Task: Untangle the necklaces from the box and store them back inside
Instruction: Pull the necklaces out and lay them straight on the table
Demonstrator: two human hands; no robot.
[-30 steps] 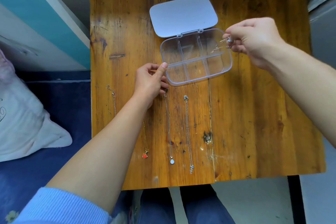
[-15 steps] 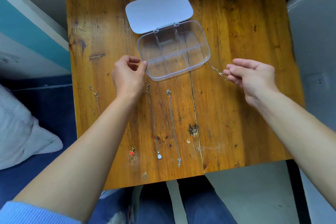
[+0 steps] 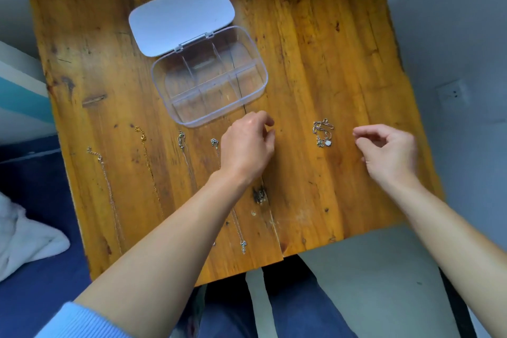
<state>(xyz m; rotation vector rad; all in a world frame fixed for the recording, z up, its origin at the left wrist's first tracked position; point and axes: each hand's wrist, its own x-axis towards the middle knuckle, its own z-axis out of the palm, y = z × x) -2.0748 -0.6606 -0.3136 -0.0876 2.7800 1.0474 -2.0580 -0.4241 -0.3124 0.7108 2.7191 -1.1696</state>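
Observation:
A clear plastic box [image 3: 255, 90] with several compartments stands open on the wooden table [image 3: 329, 49], its white lid [image 3: 181, 16] folded back. A tangled clump of silver necklaces [image 3: 323, 133] lies on the table between my hands. My right hand [image 3: 389, 153] hovers just right of the clump, fingers apart, holding nothing. My left hand [image 3: 248, 145] is left of the clump, below the box, fingers loosely curled and empty. Several necklaces lie stretched out in a row at the left: a silver one [image 3: 107, 186], a gold one [image 3: 149, 164], and two more silver chains [image 3: 182, 143] [image 3: 238, 228] partly hidden by my left forearm.
The table's near edge [image 3: 343, 239] is close to my lap. A white cloth [image 3: 24, 236] lies on blue bedding to the left. A grey wall with a socket [image 3: 452, 94] is at the right.
My right hand drew the tangled clump out of the box, set it on the table and let go. My left hand left the box's edge and moved right, towards the clump.

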